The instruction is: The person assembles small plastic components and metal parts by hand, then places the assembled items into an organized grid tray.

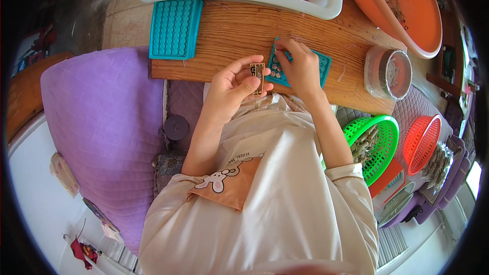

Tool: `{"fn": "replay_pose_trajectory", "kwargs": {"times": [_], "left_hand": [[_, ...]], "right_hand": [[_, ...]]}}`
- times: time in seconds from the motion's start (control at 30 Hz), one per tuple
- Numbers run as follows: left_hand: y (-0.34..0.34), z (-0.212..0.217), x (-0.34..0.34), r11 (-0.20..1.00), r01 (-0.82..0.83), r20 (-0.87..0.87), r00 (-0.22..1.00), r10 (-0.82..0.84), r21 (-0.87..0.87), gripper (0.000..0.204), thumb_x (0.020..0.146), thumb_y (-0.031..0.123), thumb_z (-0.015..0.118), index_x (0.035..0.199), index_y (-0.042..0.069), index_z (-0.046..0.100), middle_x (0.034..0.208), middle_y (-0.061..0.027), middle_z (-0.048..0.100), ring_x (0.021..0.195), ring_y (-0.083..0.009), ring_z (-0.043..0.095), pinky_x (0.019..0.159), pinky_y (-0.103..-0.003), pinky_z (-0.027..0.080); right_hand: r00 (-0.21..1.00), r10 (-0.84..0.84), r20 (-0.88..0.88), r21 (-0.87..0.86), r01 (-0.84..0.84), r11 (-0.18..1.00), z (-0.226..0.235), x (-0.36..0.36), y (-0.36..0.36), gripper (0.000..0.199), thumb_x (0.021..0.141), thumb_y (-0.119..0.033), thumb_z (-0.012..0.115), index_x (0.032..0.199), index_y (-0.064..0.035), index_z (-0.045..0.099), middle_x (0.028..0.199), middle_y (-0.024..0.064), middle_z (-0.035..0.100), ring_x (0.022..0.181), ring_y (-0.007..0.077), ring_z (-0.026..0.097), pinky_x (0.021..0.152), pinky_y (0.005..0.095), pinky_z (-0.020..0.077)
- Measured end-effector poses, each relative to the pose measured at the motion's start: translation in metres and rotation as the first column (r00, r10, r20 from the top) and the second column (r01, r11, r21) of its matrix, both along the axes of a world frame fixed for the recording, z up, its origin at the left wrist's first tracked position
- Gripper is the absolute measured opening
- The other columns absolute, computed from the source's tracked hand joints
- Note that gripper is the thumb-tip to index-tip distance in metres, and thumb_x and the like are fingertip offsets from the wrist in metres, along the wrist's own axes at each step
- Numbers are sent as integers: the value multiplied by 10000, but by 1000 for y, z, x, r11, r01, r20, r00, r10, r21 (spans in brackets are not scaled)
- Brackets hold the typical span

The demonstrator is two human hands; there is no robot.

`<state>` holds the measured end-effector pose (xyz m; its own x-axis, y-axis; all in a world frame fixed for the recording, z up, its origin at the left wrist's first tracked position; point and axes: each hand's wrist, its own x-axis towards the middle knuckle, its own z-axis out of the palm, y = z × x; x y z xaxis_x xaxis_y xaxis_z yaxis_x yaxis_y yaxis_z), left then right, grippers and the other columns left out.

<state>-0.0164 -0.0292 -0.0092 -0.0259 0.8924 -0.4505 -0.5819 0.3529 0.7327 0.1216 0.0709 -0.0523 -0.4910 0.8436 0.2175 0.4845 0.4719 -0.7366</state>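
Note:
My left hand [234, 89] is closed around a small tan rectangular casing [259, 84], held upright between thumb and fingers. Its open side shows small dark and metallic parts inside. Just to the right, my right hand [301, 69] is over a teal tray [322, 74] with round pockets, and its thumb and forefinger are bent together at the far side. Whatever lies between those fingertips is hidden. Several small round silvery pieces [276, 67] sit in the tray's pockets, and the hand covers part of the tray.
A second teal pocket tray [175, 28] lies on the wooden table [229, 30] at the left. Beyond it stands a white bin [326, 7] full of tan casings. An orange basin [425, 25], a clear round tub [374, 74], a green basket [389, 142] and a red basket [423, 142] are on the right.

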Motion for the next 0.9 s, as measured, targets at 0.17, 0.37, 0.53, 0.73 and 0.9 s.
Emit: {"fn": "replay_pose_trajectory", "kwargs": {"times": [0.17, 0.37, 0.53, 0.73, 0.9], "left_hand": [[0, 4, 4, 1000, -14, 36, 999, 14, -18, 383, 794, 85, 548, 1139, -12, 414, 971, -107, 553, 799, -174, 585, 680, -270, 517], [0, -8, 8, 998, -49, 35, 998, 50, -42, 270, 823, 57, 469, 1082, -17, 449, 917, -84, 559, 750, -127, 570, 666, -242, 504], [-5, 2, 8, 993, -82, -48, 996, 78, -88, 229, 821, 25, 391, 1031, -12, 474, 898, -105, 565, 701, -122, 574, 627, -225, 482], [-9, 6, 10, 995, -100, -125, 987, 99, -3, 231, 814, 11, 390, 1028, -15, 471, 907, -122, 563, 683, -124, 577, 614, -220, 466], [-7, 11, 8, 996, -90, -89, 992, 90, 8, 240, 820, 20, 412, 1052, -19, 460, 922, -122, 561, 702, -126, 581, 629, -216, 471]], "right_hand": [[963, 5, -270, 73, 15, 997, 39, -2, -32, 184, 634, 41, 614, 795, -39, 571, 724, 74, 600, 678, 216, 582, 562, 287, 468], [948, 214, -233, 137, -186, 973, 35, 0, -33, 193, 649, 51, 611, 827, -14, 575, 780, 86, 610, 684, 204, 595, 583, 265, 475], [988, -127, -91, -180, 109, 978, 18, 7, -17, 281, 658, 11, 590, 929, -60, 569, 774, 87, 596, 708, 232, 565, 583, 298, 463], [927, 186, 326, 143, -243, 959, 2, 8, -8, 247, 664, 1, 586, 903, -52, 561, 756, 75, 584, 711, 226, 550, 570, 315, 457], [998, 47, 40, 24, -48, 999, 13, 6, -9, 187, 687, 5, 589, 865, -44, 562, 752, 78, 587, 671, 218, 568, 557, 291, 465]]}}
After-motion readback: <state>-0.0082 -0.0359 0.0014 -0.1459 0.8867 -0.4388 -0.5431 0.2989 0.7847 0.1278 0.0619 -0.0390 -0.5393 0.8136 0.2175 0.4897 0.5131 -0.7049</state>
